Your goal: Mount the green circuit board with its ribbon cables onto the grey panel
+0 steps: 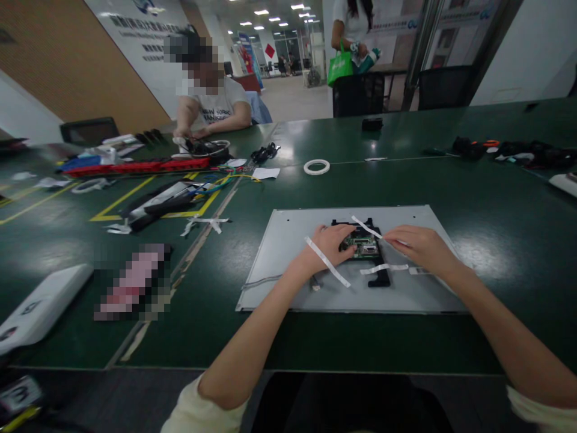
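Note:
A light grey flat panel (pixel 270 252) lies on the green table, with a black frame-like bracket (pixel 383 273) and a green circuit board (pixel 360 245) on it. My left hand (pixel 327 243) bends over the board's left side, thumb and fingers apart, holding the bracket. One white tape strip (pixel 327 262) lies across that hand near the wrist. Between the thumb and fingertips of my right hand (pixel 412 243) is the end of another tape strip (pixel 366 227), which slants over the bracket's top. A third strip (pixel 383 268) crosses the bracket's lower leg.
A roll of white tape (pixel 316 167) lies beyond the panel. A grey cable (pixel 264 280) runs off its left edge. Leftward are a white device (pixel 42 307), a blurred pink item (pixel 135 282) and tools. Across the table a person (pixel 216 108) handles cables.

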A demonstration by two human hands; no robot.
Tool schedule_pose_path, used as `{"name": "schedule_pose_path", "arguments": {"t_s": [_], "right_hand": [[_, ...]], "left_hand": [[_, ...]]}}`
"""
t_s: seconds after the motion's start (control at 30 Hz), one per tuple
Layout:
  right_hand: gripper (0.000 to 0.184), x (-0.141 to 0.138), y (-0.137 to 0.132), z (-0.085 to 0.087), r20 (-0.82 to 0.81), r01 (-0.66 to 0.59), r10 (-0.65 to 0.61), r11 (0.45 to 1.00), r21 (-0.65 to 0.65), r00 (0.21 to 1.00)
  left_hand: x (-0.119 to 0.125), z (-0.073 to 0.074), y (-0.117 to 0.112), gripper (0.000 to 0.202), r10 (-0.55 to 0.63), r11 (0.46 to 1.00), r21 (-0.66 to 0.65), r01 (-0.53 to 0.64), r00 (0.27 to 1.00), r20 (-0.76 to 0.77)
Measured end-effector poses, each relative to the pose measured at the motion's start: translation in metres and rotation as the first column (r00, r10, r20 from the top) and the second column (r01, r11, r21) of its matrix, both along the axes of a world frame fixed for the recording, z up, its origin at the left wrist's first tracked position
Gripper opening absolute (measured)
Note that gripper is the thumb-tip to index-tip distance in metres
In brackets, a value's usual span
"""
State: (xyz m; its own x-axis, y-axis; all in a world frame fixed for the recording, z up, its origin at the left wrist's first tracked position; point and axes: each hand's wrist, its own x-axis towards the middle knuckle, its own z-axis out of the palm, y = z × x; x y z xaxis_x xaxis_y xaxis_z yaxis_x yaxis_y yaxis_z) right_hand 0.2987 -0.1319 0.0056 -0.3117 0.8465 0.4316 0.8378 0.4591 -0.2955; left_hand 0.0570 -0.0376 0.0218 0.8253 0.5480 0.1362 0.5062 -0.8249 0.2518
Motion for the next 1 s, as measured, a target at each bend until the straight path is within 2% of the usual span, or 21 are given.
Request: {"name": "schedule_pose_path", "arguments": {"t_s": [0.13, 0.27, 0.37, 0.43, 0.67, 1.0], "right_hand": [[0.023, -0.001, 0.001, -0.003, -0.003, -0.026, 0.026, 0.998, -0.058, 1.000], [0.023, 0.000, 0.002, -0.006, 0.004, -0.035, 0.035, 0.995, -0.096, 0.999], [0.023, 0.000, 0.003, -0.006, 0.007, -0.028, 0.029, 0.994, -0.106, 1.000], [0.023, 0.000, 0.003, -0.005, 0.008, -0.028, 0.029, 0.994, -0.106, 1.000], [0.025, -0.002, 0.003, -0.004, 0.014, -0.048, 0.050, 0.994, -0.094, 0.999], [0.025, -0.004, 0.003, -0.004, 0.140, -0.031, 0.042, 0.997, -0.076, 0.989]], "left_hand": [[0.002, 0.004, -0.004, 0.047, 0.013, 1.000, 0.027, -0.013, 1.000, -0.019], [0.014, 0.008, -0.004, 0.036, 0.045, 0.994, 0.102, -0.045, 0.999, 0.005], [0.028, 0.006, 0.000, 0.032, 0.082, 0.984, 0.157, -0.086, 0.996, 0.033], [0.035, 0.000, 0.005, 0.032, 0.062, 0.982, 0.175, -0.072, 0.996, 0.059], [0.039, -0.024, 0.022, 0.037, -0.048, 0.997, 0.063, 0.045, 0.997, 0.053], [0.038, -0.026, 0.025, 0.037, -0.043, 0.997, 0.061, 0.041, 0.998, 0.043]]}}
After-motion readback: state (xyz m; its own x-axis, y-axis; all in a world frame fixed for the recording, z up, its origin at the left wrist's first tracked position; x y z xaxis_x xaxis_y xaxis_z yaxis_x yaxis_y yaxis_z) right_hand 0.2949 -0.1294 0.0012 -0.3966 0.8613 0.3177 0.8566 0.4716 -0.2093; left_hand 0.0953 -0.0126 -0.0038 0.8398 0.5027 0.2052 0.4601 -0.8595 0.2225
